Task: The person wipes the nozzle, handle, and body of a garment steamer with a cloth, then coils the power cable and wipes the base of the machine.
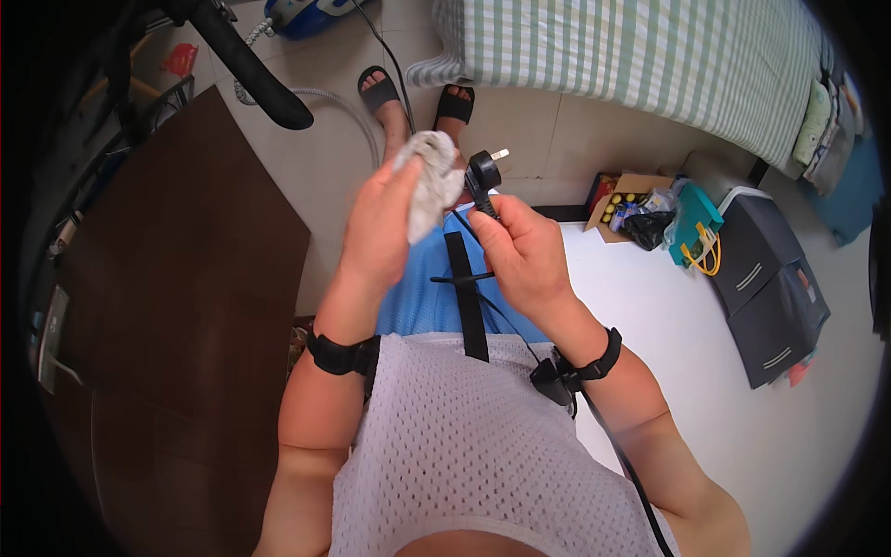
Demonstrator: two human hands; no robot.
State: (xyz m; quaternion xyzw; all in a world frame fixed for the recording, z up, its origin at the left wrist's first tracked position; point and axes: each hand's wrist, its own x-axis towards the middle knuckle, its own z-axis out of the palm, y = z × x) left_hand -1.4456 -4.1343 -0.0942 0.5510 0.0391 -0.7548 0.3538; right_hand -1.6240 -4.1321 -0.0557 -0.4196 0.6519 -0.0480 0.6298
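Note:
Fingers bent around a crumpled whitish cloth (432, 190), my left hand (376, 223) is raised in front of my body. Close beside it on the right, my right hand (524, 255) grips a black power plug (483, 174) low down, where its cord begins. The plug's metal prongs point up and to the right, clear of the cloth. Only a small gap separates cloth and plug. A loop of black cord (464, 278) hangs below my right hand, in front of my blue shorts.
A bed with a green-and-white checked sheet (631, 65) stands ahead. At right are an opened cardboard box (608, 221), a teal bag (691, 223) and dark storage boxes (766, 288). Dark brown furniture (186, 306) fills the left, below a black handle (255, 70). A blue appliance (311, 19) is farther off.

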